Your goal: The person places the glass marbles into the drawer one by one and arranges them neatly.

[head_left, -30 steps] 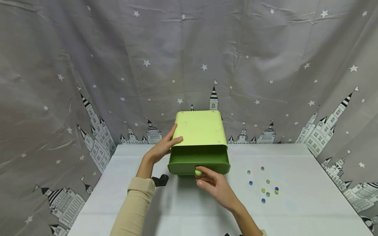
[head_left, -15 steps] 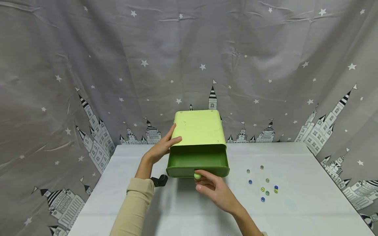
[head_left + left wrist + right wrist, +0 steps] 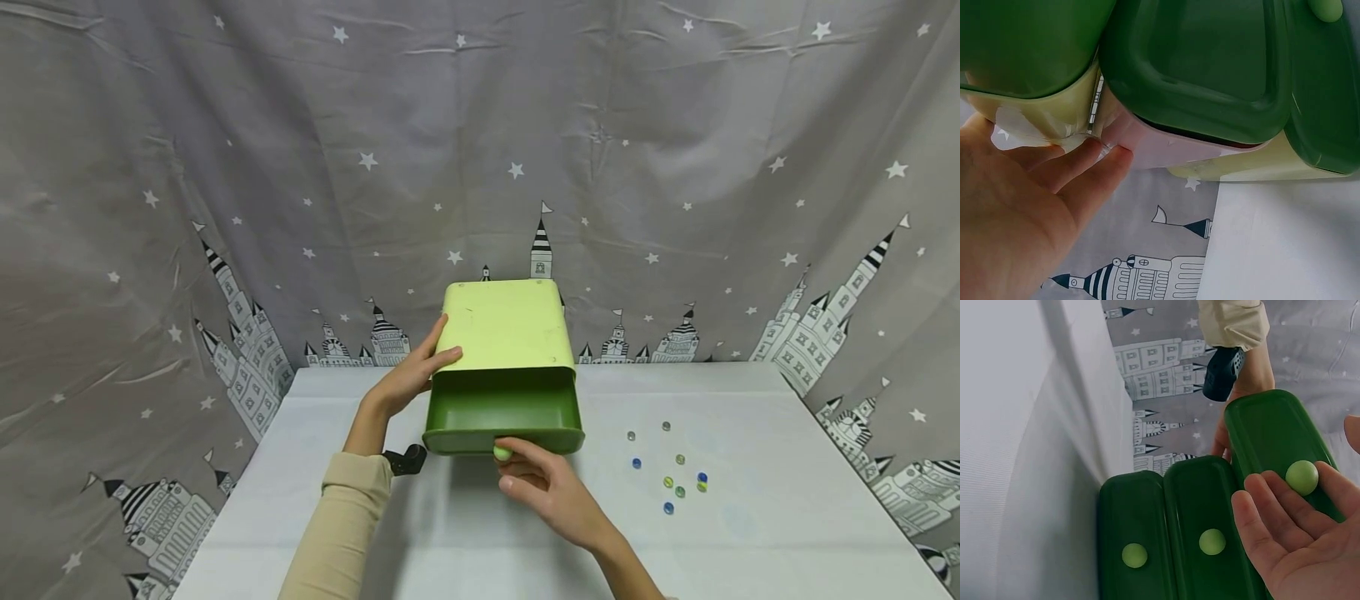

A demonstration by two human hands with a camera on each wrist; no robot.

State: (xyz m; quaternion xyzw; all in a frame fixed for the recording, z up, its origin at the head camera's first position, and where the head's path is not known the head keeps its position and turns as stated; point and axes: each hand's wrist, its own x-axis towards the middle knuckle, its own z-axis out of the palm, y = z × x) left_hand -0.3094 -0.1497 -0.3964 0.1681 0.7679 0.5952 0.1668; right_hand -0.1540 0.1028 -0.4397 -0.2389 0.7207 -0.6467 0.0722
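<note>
The right hand (image 3: 555,493) is holding the knob (image 3: 502,453) of the top drawer (image 3: 543,440) in its grip; the drawer is sticking out farther than a second ago. The left hand (image 3: 405,382) (fingers extended) is touching the box (image 3: 506,325); marbles (image 3: 680,492) are lying rightward on the tabletop (image 3: 787,467).

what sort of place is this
Probably a staged indoor recording spot: a grey castle-print cloth hangs behind a white table, and a black wrist camera shows.
</note>
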